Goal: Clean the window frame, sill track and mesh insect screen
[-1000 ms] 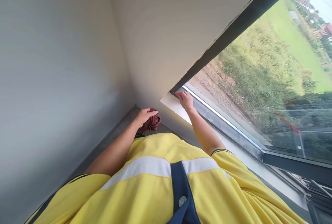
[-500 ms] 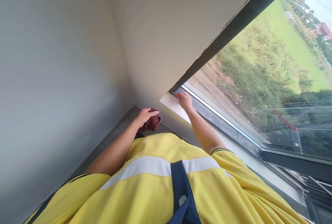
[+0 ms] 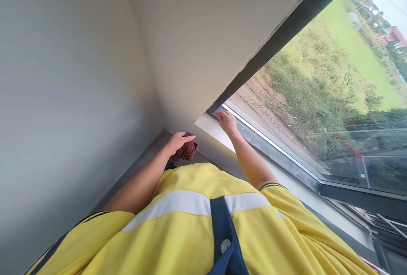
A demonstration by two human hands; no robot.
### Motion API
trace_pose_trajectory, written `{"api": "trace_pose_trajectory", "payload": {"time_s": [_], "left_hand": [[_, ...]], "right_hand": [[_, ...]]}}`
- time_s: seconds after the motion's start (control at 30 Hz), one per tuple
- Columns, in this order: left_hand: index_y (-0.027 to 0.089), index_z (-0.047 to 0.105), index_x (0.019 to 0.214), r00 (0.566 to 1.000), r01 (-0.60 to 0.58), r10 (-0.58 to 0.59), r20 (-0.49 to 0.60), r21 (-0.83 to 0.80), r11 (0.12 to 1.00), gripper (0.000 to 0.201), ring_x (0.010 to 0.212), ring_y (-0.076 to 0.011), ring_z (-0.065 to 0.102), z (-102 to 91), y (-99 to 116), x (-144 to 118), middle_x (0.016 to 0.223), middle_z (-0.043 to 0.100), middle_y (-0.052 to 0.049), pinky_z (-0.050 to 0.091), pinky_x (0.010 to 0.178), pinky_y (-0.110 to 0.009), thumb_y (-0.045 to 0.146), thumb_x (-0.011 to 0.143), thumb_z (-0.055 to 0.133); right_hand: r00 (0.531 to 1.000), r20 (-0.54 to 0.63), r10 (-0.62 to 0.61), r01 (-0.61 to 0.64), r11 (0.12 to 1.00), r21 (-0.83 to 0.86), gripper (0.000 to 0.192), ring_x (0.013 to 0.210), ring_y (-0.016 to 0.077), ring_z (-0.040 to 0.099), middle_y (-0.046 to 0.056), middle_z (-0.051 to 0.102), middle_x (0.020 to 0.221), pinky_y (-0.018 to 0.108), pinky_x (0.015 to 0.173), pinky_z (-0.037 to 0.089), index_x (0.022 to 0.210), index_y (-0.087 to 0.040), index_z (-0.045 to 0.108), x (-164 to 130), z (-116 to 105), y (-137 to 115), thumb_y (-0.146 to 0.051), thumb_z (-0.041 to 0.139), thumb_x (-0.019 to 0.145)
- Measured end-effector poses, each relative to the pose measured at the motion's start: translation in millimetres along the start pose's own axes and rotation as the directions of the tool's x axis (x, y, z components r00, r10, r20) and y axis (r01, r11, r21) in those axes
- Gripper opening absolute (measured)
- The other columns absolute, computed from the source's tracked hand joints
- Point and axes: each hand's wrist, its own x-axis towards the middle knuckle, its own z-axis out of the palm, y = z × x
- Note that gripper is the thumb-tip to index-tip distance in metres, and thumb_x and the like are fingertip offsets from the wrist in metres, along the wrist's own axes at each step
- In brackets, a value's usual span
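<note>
My left hand [image 3: 178, 141] is closed on a crumpled dark red-brown cloth [image 3: 190, 150], held in front of my body above the floor. The cloth bunches under the fingers and hangs a little below them. At the lower corner of the window frame [image 3: 254, 138], my right hand [image 3: 227, 122] grips a small red scraper [image 3: 218, 115]. Its thin greyish tip points left into the corner, where the dark frame meets the white sill [image 3: 216, 131]. My fingers cover most of the tool, and whether the tip touches the frame I cannot tell.
Pale walls [image 3: 79, 75] meet in a corner ahead on the left, above a grey floor [image 3: 146, 156]. The window pane [image 3: 311, 88] slants across the right, with grass and bushes outside. At lower right is another dark frame bar [image 3: 362, 196].
My right hand and the red scraper have shifted very slightly right in the frame's corner. The left hand keeps its hold on the cloth, almost unmoved.
</note>
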Motion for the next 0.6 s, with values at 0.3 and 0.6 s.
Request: {"api": "trace_pose_trajectory", "payload": {"time_s": [0.3, 0.6], "left_hand": [[0.014, 0.068, 0.096, 1.0, 0.026, -0.026, 0.001, 0.012, 1.0, 0.067, 0.081, -0.0225, 0.061, 6.5, 1.2, 0.0, 0.092, 0.066, -0.009, 0.045, 0.071, -0.028, 0.061, 0.05, 0.083], [0.014, 0.068, 0.095, 1.0, 0.02, -0.02, -0.012, -0.007, 1.0, 0.065, 0.079, -0.0206, 0.061, 4.9, -2.3, -0.5, 0.09, 0.066, -0.009, 0.045, 0.069, -0.026, 0.06, 0.051, 0.083]], "right_hand": [[0.994, 0.11, -0.012, 0.013, 1.0, -0.009, 0.023, 0.078, 0.0171, 0.051, 0.006, 0.06, 0.078, 0.025, 0.064, 0.034, 0.081, -0.017, 0.063, 8.5, -4.1, -0.9, -0.018, 0.042, 0.091], [0.998, 0.04, 0.047, -0.046, 0.999, -0.018, 0.023, 0.077, 0.0167, 0.049, 0.006, 0.058, 0.077, 0.025, 0.063, 0.033, 0.078, -0.017, 0.06, 1.1, -2.5, -3.5, -0.018, 0.042, 0.091]]}}
